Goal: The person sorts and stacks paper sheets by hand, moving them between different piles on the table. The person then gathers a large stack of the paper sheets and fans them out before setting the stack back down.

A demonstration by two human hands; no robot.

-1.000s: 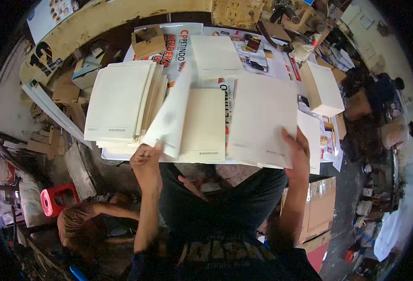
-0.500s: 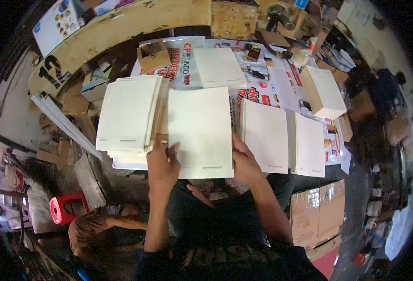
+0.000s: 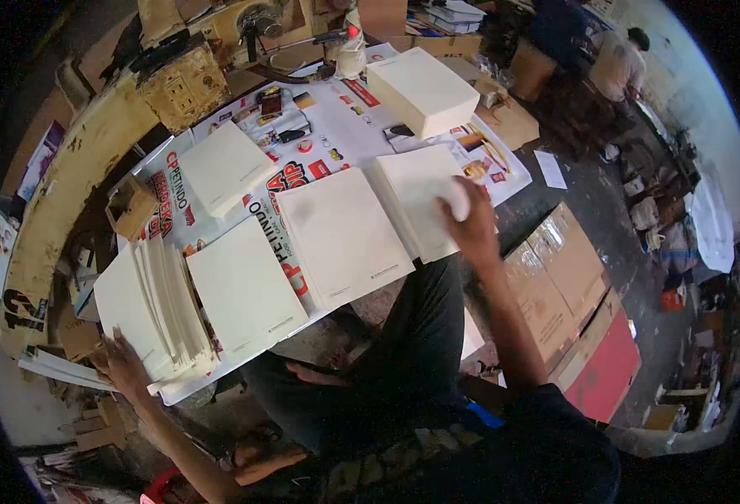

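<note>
My left hand point(image 3: 122, 367) is at the lower left edge of a thick stack of cream paper sheets point(image 3: 126, 298), fingers apart. The stack's right side is fanned into several bundles. My right hand point(image 3: 470, 223) hovers over or touches the right edge of another paper stack point(image 3: 420, 181), thumb and fingers apart; contact is hard to tell. Between them lie a paper pile point(image 3: 248, 286) and a wider paper pile point(image 3: 345, 235), each with small print along the near edge.
A printed banner point(image 3: 336, 109) covers the table. Farther back are another paper pile point(image 3: 223, 168) and a tall paper block point(image 3: 424, 88). Cardboard boxes point(image 3: 554, 277) stand on the floor at the right. A person point(image 3: 617, 67) is at the far right.
The view has swung to the right. The paper held between both hands now lies on the table. My left hand has moved to the left stack, my right to the rightmost one.
</note>
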